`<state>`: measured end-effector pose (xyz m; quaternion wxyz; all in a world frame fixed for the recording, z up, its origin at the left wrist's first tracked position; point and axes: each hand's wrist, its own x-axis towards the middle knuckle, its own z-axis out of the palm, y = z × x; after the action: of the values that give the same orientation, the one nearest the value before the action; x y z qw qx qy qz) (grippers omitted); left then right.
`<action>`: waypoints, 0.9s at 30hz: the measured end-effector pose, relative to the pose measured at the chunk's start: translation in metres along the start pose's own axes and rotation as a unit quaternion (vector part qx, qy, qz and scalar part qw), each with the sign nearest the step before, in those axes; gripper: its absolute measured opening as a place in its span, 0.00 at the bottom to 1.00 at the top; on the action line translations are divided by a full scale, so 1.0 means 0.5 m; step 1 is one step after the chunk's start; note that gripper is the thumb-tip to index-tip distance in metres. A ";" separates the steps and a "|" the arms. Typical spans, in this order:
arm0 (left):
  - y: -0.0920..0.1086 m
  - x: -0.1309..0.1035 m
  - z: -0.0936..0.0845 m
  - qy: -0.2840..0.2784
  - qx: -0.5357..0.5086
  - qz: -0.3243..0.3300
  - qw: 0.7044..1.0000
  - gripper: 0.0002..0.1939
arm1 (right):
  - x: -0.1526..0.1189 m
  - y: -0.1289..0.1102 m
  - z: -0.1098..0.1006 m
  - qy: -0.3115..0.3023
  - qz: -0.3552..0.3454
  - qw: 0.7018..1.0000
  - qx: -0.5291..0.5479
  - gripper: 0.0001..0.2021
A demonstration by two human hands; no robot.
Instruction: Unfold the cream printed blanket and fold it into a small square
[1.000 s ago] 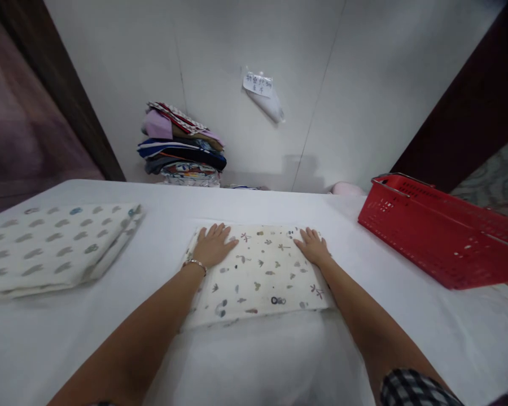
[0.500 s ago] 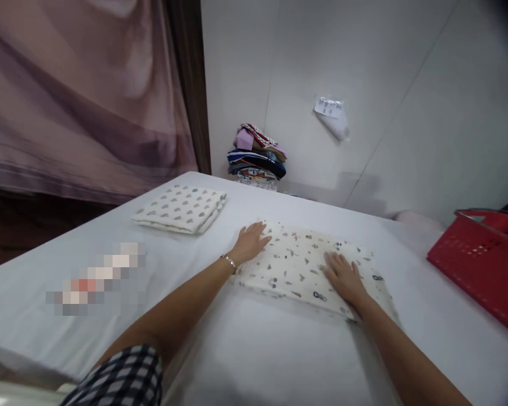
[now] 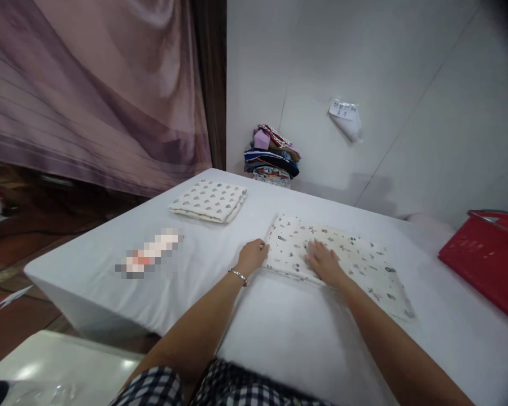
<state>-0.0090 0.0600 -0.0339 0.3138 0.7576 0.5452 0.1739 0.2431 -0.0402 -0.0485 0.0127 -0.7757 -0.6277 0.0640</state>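
A folded white cloth with small printed figures [image 3: 355, 265] lies flat on the white-covered table [image 3: 288, 316]. At its left edge is my left hand [image 3: 253, 257], wearing a silver bracelet; the fingers are curled and closed on the edge, their tips partly hidden. My right hand [image 3: 325, 264] rests open on top of the cloth, left of its middle, fingers stretched out. Farther back on the left sits a second folded white cloth with grey heart-like prints [image 3: 211, 200], apart from both hands.
A red basket [image 3: 486, 259] stands at the right. A blurred-out elongated item [image 3: 150, 254] lies on the left of the table. Behind the table are a pile of folded fabrics [image 3: 273, 155] and a wall with a paper note [image 3: 345, 118]. A pinkish curtain [image 3: 110, 101] hangs left.
My left hand has gone from lying flat on the cloth to closing at its left edge. My right hand has slid left across the cloth. The view has shifted left.
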 end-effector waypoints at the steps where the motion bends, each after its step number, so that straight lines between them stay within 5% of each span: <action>1: -0.005 0.002 -0.002 -0.006 -0.008 0.005 1.000 0.14 | -0.001 -0.018 0.010 -0.013 -0.011 1.000 0.000 0.33; 5: -0.022 0.011 -0.007 -0.014 -0.032 0.021 0.999 0.12 | -0.003 -0.034 0.027 -0.035 -0.013 0.999 0.009 0.35; 9: -0.025 0.017 -0.008 -0.015 -0.057 0.015 0.998 0.11 | 0.013 -0.044 -0.005 -0.017 0.005 0.997 0.073 0.32; 13: -0.021 0.021 -0.004 -0.021 -0.093 0.004 0.995 0.10 | 0.066 -0.123 -0.034 0.057 0.019 0.977 0.202 0.24; 16: -0.017 0.024 0.004 -0.030 -0.142 -0.004 0.989 0.08 | 0.116 -0.193 -0.038 0.037 0.038 0.966 0.252 0.21; 21: -0.016 0.026 0.018 -0.094 -0.253 -0.012 0.963 0.09 | 0.168 -0.250 -0.038 0.001 0.076 0.973 0.219 0.21; 27: -0.026 0.028 0.016 -0.111 -0.221 0.001 0.969 0.06 | 0.180 -0.263 -0.047 -0.035 0.094 0.985 0.141 0.12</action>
<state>-0.0089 0.0737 -0.0496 0.5318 0.6847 0.4544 0.2045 0.1361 0.0771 -0.0196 0.0943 -0.8189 -0.5368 0.1800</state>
